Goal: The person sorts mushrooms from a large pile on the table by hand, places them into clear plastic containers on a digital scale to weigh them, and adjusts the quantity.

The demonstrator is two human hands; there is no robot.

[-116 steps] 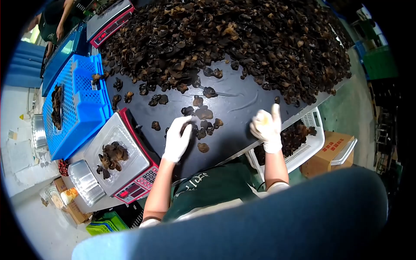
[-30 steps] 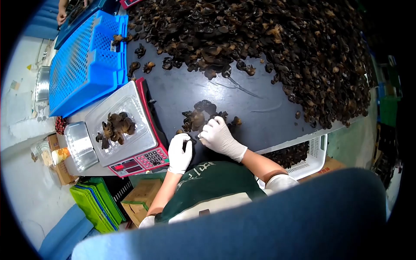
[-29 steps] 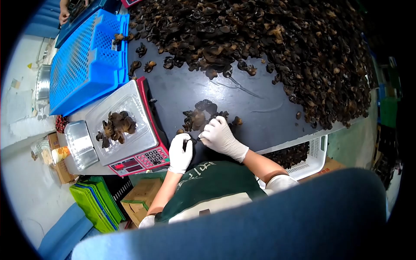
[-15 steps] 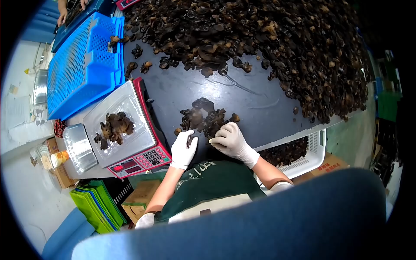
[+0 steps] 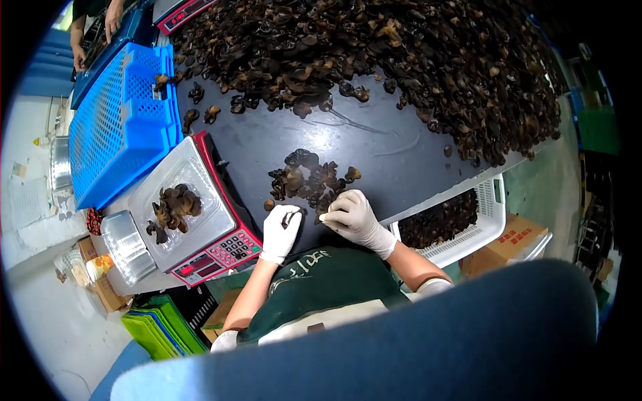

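Observation:
My left hand [image 5: 280, 232], in a white glove, is closed with a small dark piece of wood ear mushroom [image 5: 288, 218] between thumb and fingers. My right hand [image 5: 352, 218], also gloved, has its fingertips pinched together; what they hold, if anything, is hidden. Just beyond both hands lies a small loose group of wood ear mushrooms [image 5: 309, 180] on the dark tabletop [image 5: 261, 147]. To the left, a red scale [image 5: 231, 248] carries a clear plastic tray [image 5: 200, 220] with a cluster of wood ears [image 5: 175, 209] in it.
A large heap of wood ears [image 5: 374, 47] covers the table's far side and right. A blue basket [image 5: 100, 134] stands beyond the scale, near stacked clear trays [image 5: 127, 247]. A white crate [image 5: 493, 224] of wood ears sits below the table's right edge. Another person's hands [image 5: 112, 20] show top left.
The view has shifted slightly, bringing more of the second scale and the other person into sight. My left hand now shows a dark piece between its fingers more plainly. My right hand stays pinched.

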